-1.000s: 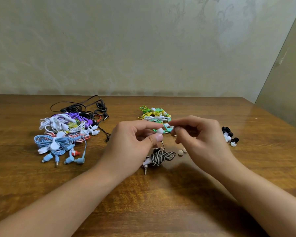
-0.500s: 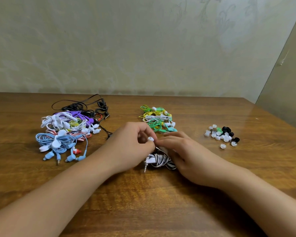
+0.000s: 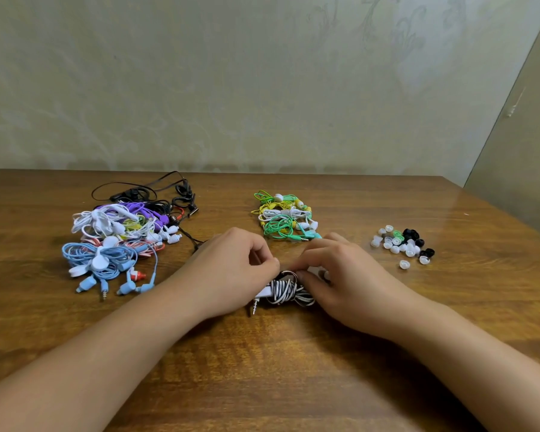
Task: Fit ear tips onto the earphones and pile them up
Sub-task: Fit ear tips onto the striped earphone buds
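Note:
A coiled black-and-white striped earphone (image 3: pixel 286 293) lies on the wooden table (image 3: pixel 262 369) in front of me, its jack pointing toward me. My left hand (image 3: pixel 231 269) and my right hand (image 3: pixel 340 272) rest on the table on either side of the coil, with their fingertips pinched together at its top. What the fingertips hold is hidden. A heap of loose white, black and green ear tips (image 3: pixel 402 243) lies to the right. A small pile of green, yellow and white earphones (image 3: pixel 286 218) sits just behind my hands.
A larger heap of blue, white, purple, red and black earphones (image 3: pixel 119 238) fills the table's left side. The table's back edge meets a pale wall (image 3: pixel 262 88). A grey panel (image 3: pixel 527 151) stands at the right corner.
Both hands came down from holding an earbud in the air to the striped coil on the table. The ear tip heap, hidden by my right hand before, is now in view.

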